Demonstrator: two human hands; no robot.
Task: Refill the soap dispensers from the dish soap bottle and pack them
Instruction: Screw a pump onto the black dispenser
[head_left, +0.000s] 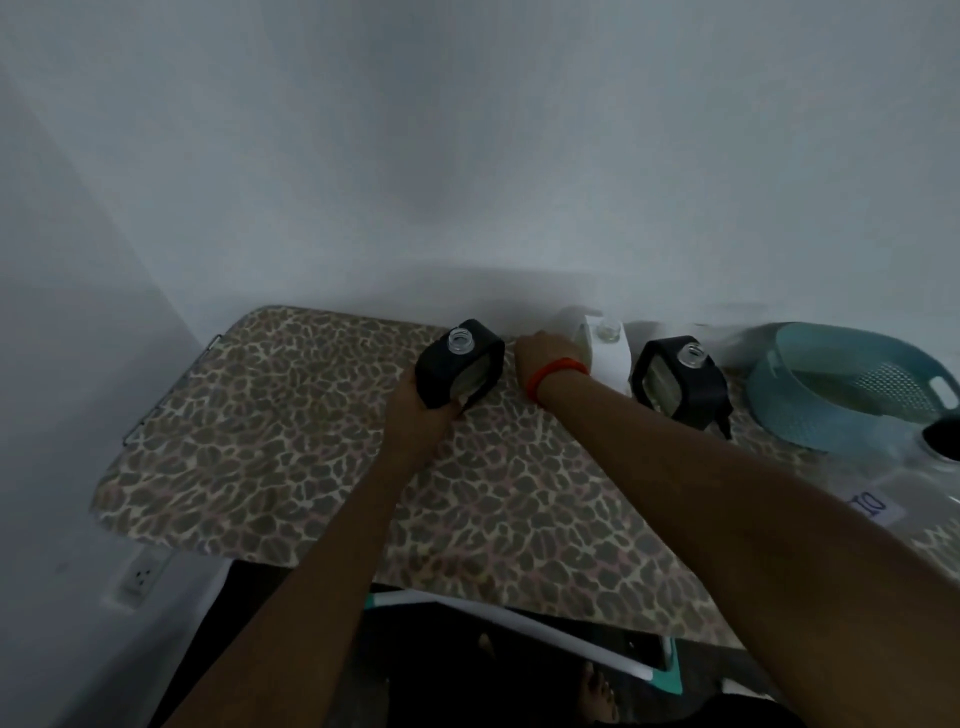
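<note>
Three soap dispensers with open clear necks stand along the far edge of the leopard-print table (291, 467). My left hand (423, 410) grips the black-cased dispenser (460, 366) on the left, which tilts slightly. My right hand (543, 356), with an orange band on the wrist, reaches to the white dispenser (610, 353) in the middle; its fingers are hidden behind the hand. A second black dispenser (680, 382) stands further right, untouched. At the right edge lies a clear bottle with a black cap (943, 439) and a white label.
A light blue perforated basket (852, 389) sits at the far right of the table against the wall. A wall socket (140, 574) is low on the left wall. White and teal table legs and my bare foot show below the table's front edge.
</note>
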